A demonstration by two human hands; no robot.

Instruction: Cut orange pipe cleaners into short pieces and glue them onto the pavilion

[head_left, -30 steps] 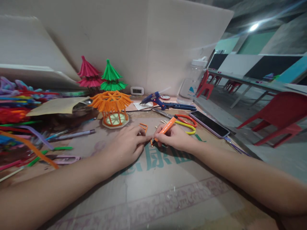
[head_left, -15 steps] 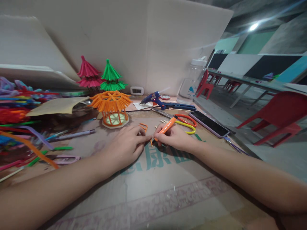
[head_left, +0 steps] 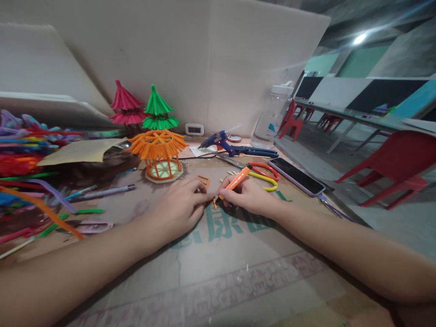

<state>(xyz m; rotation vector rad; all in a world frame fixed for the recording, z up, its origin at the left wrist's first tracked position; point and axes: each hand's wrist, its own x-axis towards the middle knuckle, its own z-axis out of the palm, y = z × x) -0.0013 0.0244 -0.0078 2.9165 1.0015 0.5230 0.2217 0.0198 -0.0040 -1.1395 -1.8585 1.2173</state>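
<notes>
My right hand (head_left: 243, 193) is closed around an orange utility knife (head_left: 239, 178), its tip slanting down to the cardboard. Under that tip lies a short orange stick (head_left: 215, 204). The index finger of my left hand (head_left: 185, 202) presses on the stick's far end, beside the blade, while its other fingers curl against the cardboard. Just beyond the fingertips is a bent orange piece (head_left: 205, 179). An orange pavilion model (head_left: 159, 152) of fuzzy stems, on a pale base, stands behind my left hand.
Scissors (head_left: 264, 175), a phone (head_left: 297, 176), a blue glue gun (head_left: 218, 141), pliers (head_left: 255, 151) and a water bottle (head_left: 270, 116) lie or stand behind and right. Pink (head_left: 124, 104) and green (head_left: 158, 109) roofed models stand at the back. Pipe cleaners (head_left: 20, 159) heap at left.
Hardly anything differs. Both hands stay in the same place, with the knife tip still at the short orange stick.
</notes>
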